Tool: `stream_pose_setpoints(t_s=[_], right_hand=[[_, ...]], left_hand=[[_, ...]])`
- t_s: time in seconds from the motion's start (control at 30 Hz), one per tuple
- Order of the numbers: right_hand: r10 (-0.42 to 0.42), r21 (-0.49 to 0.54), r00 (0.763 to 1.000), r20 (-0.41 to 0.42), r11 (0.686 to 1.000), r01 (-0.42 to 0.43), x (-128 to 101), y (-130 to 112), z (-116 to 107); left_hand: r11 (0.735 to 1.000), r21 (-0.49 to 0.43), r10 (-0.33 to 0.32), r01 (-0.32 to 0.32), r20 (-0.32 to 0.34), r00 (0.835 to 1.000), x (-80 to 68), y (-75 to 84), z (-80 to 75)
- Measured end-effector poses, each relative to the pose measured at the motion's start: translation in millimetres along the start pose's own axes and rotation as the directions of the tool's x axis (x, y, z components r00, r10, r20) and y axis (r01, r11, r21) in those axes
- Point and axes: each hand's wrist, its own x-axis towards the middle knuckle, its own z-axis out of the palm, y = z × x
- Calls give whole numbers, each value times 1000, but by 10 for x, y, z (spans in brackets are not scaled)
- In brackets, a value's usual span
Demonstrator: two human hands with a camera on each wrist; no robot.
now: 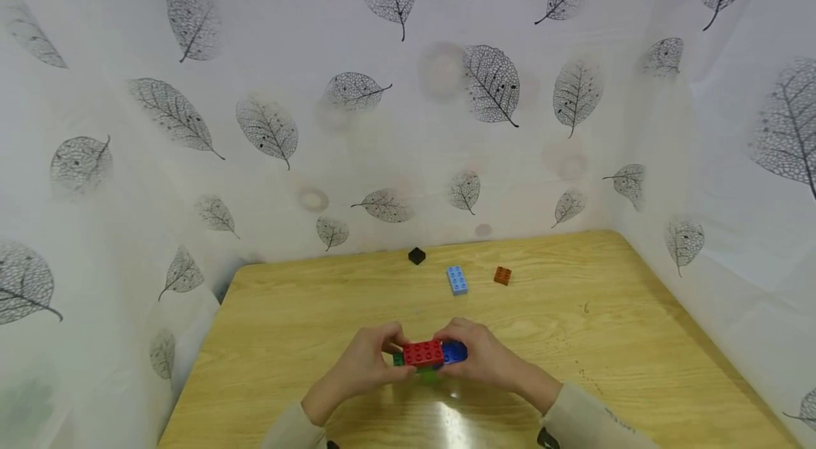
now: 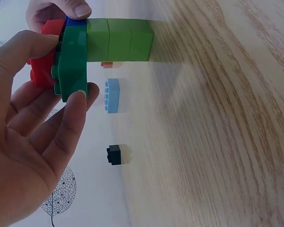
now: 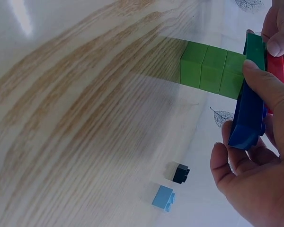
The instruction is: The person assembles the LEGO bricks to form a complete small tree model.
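Your fingers [image 2: 71,123] were curled around a small build of toy bricks, held between both hands just above the tabletop [image 1: 637,336], near its front edge. Your left hand [image 1: 363,364] pinched the dark green brick [image 2: 73,66] at one end, thumb on one side and fingertips on the other. Your right hand [image 1: 487,357] clamped the dark blue brick [image 3: 248,113] at the opposite end, thumb pressed on its edge. Between the hands sat a red brick [image 1: 423,352], studs facing up in the head view. A stack of three light green bricks [image 2: 120,39] stuck out from the underside of the build, pointing toward the tabletop; whether it touched the wood cannot be told.

The build looked light, rigid and smooth, hard plastic joined only by stud friction. It would likely come apart if twisted or pulled at the ends, so the firm grip belongs on the flat side walls of the plates, not on the jutting green stack.

Farther back on the tabletop, well apart from your hands, lay a light blue brick [image 1: 456,280], a small orange brick [image 1: 502,275] beside it, and a small black brick [image 1: 416,256] near the rear edge. A white curtain [image 1: 408,116] printed with grey leaves enclosed the tabletop on three sides.
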Motion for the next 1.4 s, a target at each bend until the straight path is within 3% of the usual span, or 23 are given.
stream_pose_setpoints(t_s=[0.17,0.37,0.63,1.03,1.23,1.4], right_hand=[[0,3,1000,-2,1000,0,4,1,7],[-26,27,999,-34,999,27,4,9,13],[-95,37,994,-53,995,97,17,16,-15],[-43,72,998,-41,996,46,-21,66,-47],[-26,87,999,-30,996,29,-30,116,-47],[-13,114,1000,-23,993,16,-41,138,-42]], left_hand=[[1000,-8,-24,25,24,999,19,-26,-20],[1000,-19,0,1,28,1000,19,-57,-7],[998,50,32,-32,10,999,18,-94,12],[997,-48,67,-66,15,998,33,-121,53],[992,-12,129,-129,-7,992,34,-156,104],[991,-16,132,-132,-15,991,47,-159,146]])
